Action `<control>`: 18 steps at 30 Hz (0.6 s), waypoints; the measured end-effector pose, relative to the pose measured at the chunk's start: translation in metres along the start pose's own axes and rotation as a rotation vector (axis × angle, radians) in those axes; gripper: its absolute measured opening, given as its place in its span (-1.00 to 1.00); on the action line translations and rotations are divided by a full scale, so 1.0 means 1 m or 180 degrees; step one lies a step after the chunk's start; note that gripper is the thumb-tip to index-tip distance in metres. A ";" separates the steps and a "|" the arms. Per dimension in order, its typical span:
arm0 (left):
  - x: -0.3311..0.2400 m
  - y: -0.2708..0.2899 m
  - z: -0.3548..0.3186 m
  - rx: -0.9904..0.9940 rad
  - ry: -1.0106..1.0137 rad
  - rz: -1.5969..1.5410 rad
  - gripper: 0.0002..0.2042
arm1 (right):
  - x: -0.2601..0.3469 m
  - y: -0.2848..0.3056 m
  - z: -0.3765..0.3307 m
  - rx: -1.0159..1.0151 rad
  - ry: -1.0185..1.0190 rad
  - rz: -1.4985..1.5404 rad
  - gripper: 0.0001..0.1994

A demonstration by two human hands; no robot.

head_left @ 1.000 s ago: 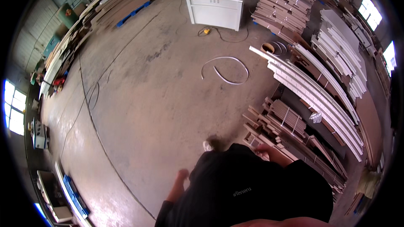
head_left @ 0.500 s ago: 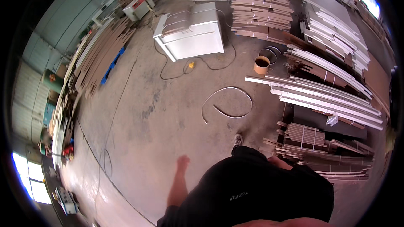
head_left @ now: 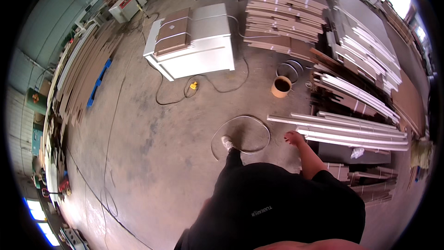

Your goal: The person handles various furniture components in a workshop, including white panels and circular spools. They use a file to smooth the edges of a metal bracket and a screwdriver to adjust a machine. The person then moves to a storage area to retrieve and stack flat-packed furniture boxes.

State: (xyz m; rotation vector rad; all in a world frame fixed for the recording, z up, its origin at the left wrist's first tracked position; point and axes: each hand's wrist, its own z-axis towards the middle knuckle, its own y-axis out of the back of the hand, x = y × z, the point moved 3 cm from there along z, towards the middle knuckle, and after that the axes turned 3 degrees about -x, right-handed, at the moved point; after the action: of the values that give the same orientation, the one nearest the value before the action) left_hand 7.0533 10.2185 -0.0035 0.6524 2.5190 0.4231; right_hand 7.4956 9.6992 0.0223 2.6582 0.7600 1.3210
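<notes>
My right hand (head_left: 292, 138) swings out ahead of me with nothing in it, its fingers loosely bent and not gripping. It is nearest to the ends of the long white strips (head_left: 323, 132) on the right; I see no grip on them. My left hand is hidden beside my body, with only a sliver of that arm showing. Below me, a shoe (head_left: 227, 142) on my foot stands inside a loop of thin strapping (head_left: 249, 116) lying on the concrete floor.
A white cabinet-like bench (head_left: 199, 58) carries strapped brown panels (head_left: 173, 30). A dark cable with a yellow connector (head_left: 193, 85) trails in front of it. An orange-brown tub (head_left: 281, 88) and several board stacks (head_left: 282, 18) stand right. More planks (head_left: 78, 69) lie left, by a blue pallet (head_left: 99, 82).
I have stepped forward, and the strapping loop is now at my foot. My right hand has swung out ahead; my left hand has dropped back out of sight.
</notes>
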 end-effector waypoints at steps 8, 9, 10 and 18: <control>-0.189 0.279 0.277 -0.0443 -0.1125 0.0992 -0.81 | 0.020 -0.018 0.014 0.0715 -0.1027 0.1135 -0.74; -0.223 0.313 0.301 -0.0950 -0.1709 0.2302 -0.81 | 0.033 -0.022 0.023 0.0524 -0.0826 0.0547 -0.73; -0.253 0.340 0.318 -0.1486 -0.2262 0.2494 -0.83 | 0.037 -0.023 0.026 0.0314 -0.0711 0.0163 -0.73; -0.533 0.490 0.425 -0.0898 -0.1468 -0.0913 -0.71 | 0.181 0.005 0.126 0.0271 0.1404 -0.1182 -0.67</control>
State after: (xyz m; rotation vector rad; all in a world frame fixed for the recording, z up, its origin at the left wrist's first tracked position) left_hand 7.8664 10.4218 0.0514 0.2376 2.0229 0.4515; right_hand 7.6855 9.7972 0.0763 2.1420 1.3065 1.8042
